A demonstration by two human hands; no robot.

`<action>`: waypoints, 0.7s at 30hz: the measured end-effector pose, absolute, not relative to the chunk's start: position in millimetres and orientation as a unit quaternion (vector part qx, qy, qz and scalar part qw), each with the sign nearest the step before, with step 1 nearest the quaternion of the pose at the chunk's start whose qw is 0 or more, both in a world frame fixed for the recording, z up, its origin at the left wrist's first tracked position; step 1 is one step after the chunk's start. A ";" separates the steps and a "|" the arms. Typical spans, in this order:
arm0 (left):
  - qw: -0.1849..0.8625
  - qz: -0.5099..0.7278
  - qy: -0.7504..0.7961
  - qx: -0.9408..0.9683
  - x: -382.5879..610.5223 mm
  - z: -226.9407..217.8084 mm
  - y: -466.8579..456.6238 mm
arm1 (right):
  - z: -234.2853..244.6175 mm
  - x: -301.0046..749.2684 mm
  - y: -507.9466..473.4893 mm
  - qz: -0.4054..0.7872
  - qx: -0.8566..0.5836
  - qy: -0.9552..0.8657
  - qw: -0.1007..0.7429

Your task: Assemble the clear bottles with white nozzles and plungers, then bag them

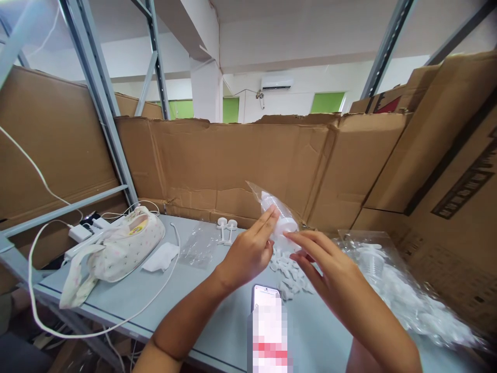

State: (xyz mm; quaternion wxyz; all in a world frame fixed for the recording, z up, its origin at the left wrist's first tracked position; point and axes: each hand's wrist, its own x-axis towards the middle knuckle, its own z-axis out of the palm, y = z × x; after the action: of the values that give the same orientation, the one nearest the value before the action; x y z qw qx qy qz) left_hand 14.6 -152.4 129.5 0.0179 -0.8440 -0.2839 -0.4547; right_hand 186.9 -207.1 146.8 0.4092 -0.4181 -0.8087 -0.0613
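Above the table, a clear plastic bag (pixel 254 190) with a white plastic part (pixel 286 225) inside is between my two hands. My left hand (pixel 254 246) grips the bag from the left, its fingers stretched along the part. At the lower right side, my right hand (pixel 322 254) has its fingers bent against the bag, with the fingertips at the part's wide end. Below the hands lies a pile of small white plastic pieces (pixel 289 282), partly covered by my right hand. A phone (pixel 267 321) with a lit screen lies in front of it, partly blurred out.
A large clear bag of white parts (pixel 407 295) lies at the right. Two white parts (pixel 227 228) and an empty clear bag (pixel 200 246) lie behind my left arm. Further left are a fabric pouch (pixel 130 248), white tissue (pixel 161 257) and a white cable (pixel 116 325). Cardboard (pixel 240 166) walls the back.
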 end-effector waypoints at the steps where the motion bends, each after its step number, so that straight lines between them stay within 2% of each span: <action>1: 0.000 -0.455 -0.281 -0.845 15.3 129.1 -153.5 | 147.4 187.4 -206.4 -0.069 -0.424 -0.804 0.410; 9: -0.107 -0.544 -0.264 -0.789 15.1 130.9 -158.5 | 144.2 186.8 -194.9 -0.149 -0.435 -0.753 0.471; 16: -0.135 -0.531 -0.218 -0.808 18.8 130.8 -170.5 | 149.7 186.8 -191.7 -0.253 -0.438 -0.743 0.439; 18: -0.147 -0.515 -0.203 -0.820 20.4 130.3 -174.9 | 148.7 188.2 -189.0 -0.240 -0.438 -0.754 0.428; 21: -0.177 -0.484 -0.188 -0.836 19.1 132.1 -178.5 | 146.7 193.7 -183.1 -0.152 -0.434 -0.774 0.436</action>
State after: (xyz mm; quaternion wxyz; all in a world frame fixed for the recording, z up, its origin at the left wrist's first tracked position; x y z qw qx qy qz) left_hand 19.1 -178.5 132.1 -0.1770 -0.8359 -0.1880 -0.4844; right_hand 193.7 -183.1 146.7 0.4359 -0.4342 -0.7735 -0.1521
